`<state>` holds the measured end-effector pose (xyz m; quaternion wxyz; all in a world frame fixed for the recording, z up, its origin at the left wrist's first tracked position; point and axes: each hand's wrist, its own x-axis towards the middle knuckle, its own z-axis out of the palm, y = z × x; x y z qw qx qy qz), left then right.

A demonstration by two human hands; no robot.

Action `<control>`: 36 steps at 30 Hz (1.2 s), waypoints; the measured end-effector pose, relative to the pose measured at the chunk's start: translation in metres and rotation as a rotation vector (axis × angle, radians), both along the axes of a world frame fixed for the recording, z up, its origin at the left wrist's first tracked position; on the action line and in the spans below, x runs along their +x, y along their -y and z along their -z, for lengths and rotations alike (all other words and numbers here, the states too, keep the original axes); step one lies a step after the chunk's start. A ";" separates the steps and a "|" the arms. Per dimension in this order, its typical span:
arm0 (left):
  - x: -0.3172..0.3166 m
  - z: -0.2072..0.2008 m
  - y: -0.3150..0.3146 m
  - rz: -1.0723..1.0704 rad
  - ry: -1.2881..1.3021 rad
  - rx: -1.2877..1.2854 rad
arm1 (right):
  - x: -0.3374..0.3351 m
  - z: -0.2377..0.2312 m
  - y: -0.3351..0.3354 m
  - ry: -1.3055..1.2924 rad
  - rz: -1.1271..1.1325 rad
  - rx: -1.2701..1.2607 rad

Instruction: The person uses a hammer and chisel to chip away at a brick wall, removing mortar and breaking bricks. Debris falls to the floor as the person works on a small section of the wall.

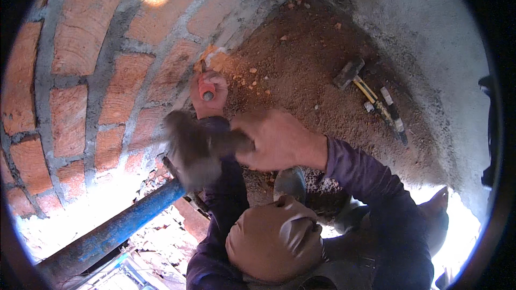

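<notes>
A hammer (193,153) and a chisel (207,88) are gripped at a brick wall (126,81).
The brick wall is met by a dirt floor (301,70), with a grey wall (441,53) beyond to the right; a blue pipe (115,227) is seen at lower left. The hammer, blurred, is held by its handle in the closed right hand (279,139), between the body and the chisel. On the dirt, well apart, a yellow-handled mallet (366,90) is seen lying. The left hand (218,85) is wrapped around the chisel's red grip, its tip pointed at the wall's foot; whether brick is touched cannot be told. Orange chips (253,70) are scattered nearby.
</notes>
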<state>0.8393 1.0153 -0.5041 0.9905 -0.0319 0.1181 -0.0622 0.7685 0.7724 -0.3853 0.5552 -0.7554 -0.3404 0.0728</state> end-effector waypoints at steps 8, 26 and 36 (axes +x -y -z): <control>0.015 0.007 -0.003 0.044 0.066 -0.059 | 0.037 0.021 -0.012 -0.309 0.012 -0.376; 0.016 -0.015 -0.006 0.090 -0.243 0.358 | 0.031 0.023 -0.014 -0.279 -0.161 -0.371; 0.020 -0.033 0.006 0.004 -0.168 0.124 | 0.038 0.016 -0.022 -0.024 -0.010 -0.151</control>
